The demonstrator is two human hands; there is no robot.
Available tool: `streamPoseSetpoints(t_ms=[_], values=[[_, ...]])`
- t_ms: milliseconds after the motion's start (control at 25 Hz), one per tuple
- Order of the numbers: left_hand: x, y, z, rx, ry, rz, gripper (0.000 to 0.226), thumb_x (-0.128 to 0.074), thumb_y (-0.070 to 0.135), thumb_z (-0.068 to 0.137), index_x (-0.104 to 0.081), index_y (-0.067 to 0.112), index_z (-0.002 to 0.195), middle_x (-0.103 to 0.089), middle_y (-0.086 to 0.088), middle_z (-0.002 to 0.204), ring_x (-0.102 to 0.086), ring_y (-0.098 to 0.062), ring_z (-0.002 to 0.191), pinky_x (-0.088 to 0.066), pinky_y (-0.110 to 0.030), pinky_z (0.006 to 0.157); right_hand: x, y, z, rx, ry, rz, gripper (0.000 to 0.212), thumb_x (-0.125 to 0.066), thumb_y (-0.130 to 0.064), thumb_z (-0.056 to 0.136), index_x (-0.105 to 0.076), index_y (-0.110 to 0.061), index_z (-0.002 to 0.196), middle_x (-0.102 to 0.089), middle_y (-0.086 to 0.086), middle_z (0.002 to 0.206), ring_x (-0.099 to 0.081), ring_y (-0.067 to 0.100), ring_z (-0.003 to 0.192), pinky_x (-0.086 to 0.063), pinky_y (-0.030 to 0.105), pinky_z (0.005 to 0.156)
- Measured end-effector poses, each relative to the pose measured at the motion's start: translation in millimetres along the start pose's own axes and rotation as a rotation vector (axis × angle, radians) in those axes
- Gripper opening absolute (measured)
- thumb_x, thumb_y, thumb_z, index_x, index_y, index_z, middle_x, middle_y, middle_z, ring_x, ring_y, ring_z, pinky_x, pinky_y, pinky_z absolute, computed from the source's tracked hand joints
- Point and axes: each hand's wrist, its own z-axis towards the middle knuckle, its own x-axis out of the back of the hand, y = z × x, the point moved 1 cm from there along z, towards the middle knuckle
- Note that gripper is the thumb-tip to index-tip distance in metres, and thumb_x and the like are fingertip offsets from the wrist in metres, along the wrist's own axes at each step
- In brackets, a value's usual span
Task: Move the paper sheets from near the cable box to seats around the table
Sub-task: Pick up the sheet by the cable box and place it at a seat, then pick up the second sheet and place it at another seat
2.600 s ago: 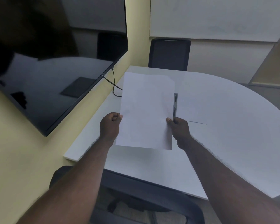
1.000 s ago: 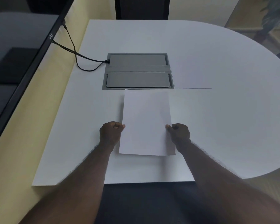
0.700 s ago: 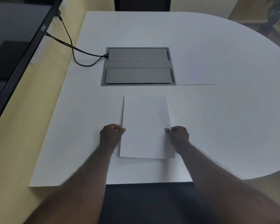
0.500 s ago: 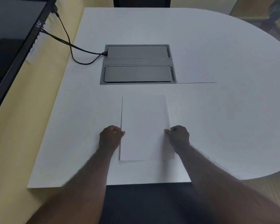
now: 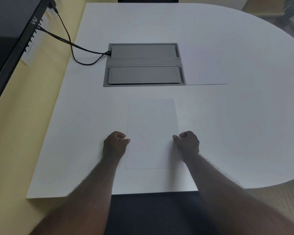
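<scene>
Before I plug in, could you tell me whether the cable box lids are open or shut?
Shut: both grey lids of the cable box lie flat in their frame.

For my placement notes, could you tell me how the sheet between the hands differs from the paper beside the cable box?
The near sheet lies lengthwise before the person, by the table's near edge; the far paper lies right of the cable box. The left hand and right hand pinch the near sheet's sides; nothing touches the far paper. Both are blank, white and flat.

A paper sheet (image 5: 152, 133) is laid on the table (image 5: 244, 124) between the fingers (image 5: 124, 139); beyond them the cable box (image 5: 143, 64) is set, with another sheet (image 5: 205, 68) to its right.
</scene>
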Motion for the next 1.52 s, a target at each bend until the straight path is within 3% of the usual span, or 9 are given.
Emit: streamPoseSetpoints(t_ms=[280,360,520,720,1040,1280,1520], values=[[0,-1,1,0.006,0.012,-0.010,0.019,-0.081,0.022,0.071,-0.064,0.022,0.080,-0.062,0.007,0.067,-0.060,-0.014,0.067,-0.043,-0.022,0.061,3,0,0,-0.011,-0.039,0.040,0.026,-0.069,-0.042,0.077,-0.057,-0.023,0.089,-0.063,-0.006,0.096,-0.066,0.024,0.092,-0.051,0.048,0.091],[3,5,1,-0.001,0.038,-0.035,0.018,-0.080,0.023,0.072,-0.066,0.019,0.083,-0.062,0.007,0.069,-0.059,-0.014,0.070,-0.045,-0.023,0.065,9,-5,0,-0.015,-0.030,0.054,0.030,-0.068,-0.046,0.078,-0.058,-0.021,0.091,-0.061,-0.007,0.093,-0.064,0.023,0.096,-0.052,0.048,0.091],[14,40,-2,-0.112,0.084,-0.096,0.020,-0.078,0.026,0.076,-0.066,0.015,0.087,-0.062,0.008,0.073,-0.058,-0.013,0.073,-0.042,-0.024,0.069,35,-28,-3,0.090,0.059,-0.030,0.036,-0.063,-0.050,0.084,-0.058,-0.019,0.101,-0.062,0.000,0.108,-0.062,0.023,0.099,-0.050,0.047,0.092],[27,96,-21,-0.315,0.097,-0.136,0.024,-0.077,0.030,0.078,-0.065,0.020,0.096,-0.062,0.003,0.092,-0.058,-0.017,0.078,-0.043,-0.028,0.074,78,-58,-17,0.280,0.092,-0.041,0.034,-0.061,-0.048,0.087,-0.057,-0.022,0.108,-0.063,0.000,0.111,-0.061,0.021,0.102,-0.045,0.047,0.097],[39,167,-74,-0.544,0.073,-0.175,0.031,-0.077,0.035,0.078,-0.060,0.029,0.103,-0.055,0.009,0.100,-0.052,-0.004,0.077,-0.038,-0.013,0.065,163,-75,-51,0.469,0.217,0.059,0.033,-0.062,-0.046,0.088,-0.057,-0.026,0.114,-0.054,-0.008,0.106,-0.061,0.020,0.104,-0.041,0.044,0.095],[23,222,-122,-0.655,0.084,-0.210,0.031,-0.077,0.033,0.078,-0.060,0.030,0.104,-0.056,0.011,0.100,-0.055,-0.010,0.080,-0.040,-0.013,0.068,239,-66,-49,0.536,0.289,0.140,0.033,-0.063,-0.045,0.087,-0.058,-0.027,0.114,-0.054,-0.010,0.106,-0.060,0.019,0.104,-0.043,0.049,0.096],[-20,262,-175,-0.670,0.135,-0.252,0.031,-0.077,0.031,0.078,-0.060,0.030,0.104,-0.055,0.012,0.101,-0.053,-0.003,0.082,-0.038,-0.004,0.068,305,-31,-29,0.595,0.288,0.173,0.032,-0.064,-0.044,0.087,-0.059,-0.026,0.113,-0.059,-0.007,0.111,-0.060,0.019,0.105,-0.045,0.051,0.096]])
